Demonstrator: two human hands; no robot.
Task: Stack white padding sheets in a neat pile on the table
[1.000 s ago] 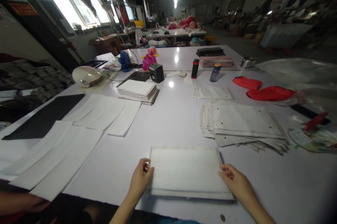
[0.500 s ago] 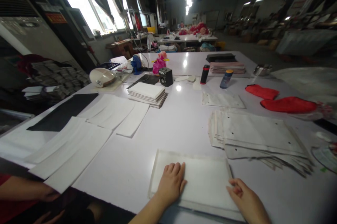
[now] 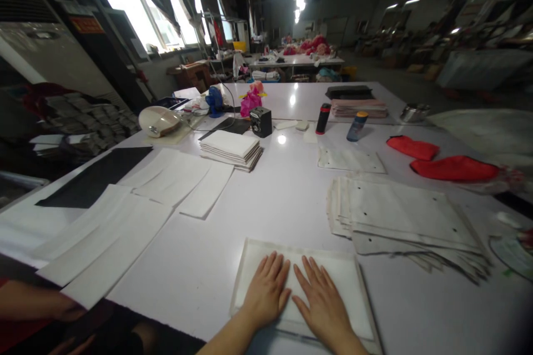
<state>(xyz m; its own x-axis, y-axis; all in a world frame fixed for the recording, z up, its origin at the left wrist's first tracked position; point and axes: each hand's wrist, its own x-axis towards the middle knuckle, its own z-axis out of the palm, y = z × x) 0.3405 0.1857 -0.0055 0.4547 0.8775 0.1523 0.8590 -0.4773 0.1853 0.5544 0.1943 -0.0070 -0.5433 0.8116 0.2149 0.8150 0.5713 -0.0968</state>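
The person's left grip (image 3: pixel 265 293) and right grip (image 3: pixel 323 300) lie released, fingers spread flat on the white panel (image 3: pixel 346 276) directly beneath them on the surface (image 3: pixel 195 266), where even palm pressure, worked outward without dragging the edges, should serve best.

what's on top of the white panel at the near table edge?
The left hand and right hand rest flat on the white panel, side by side. The surface beneath palms and fingers is covered, so can't be seen.
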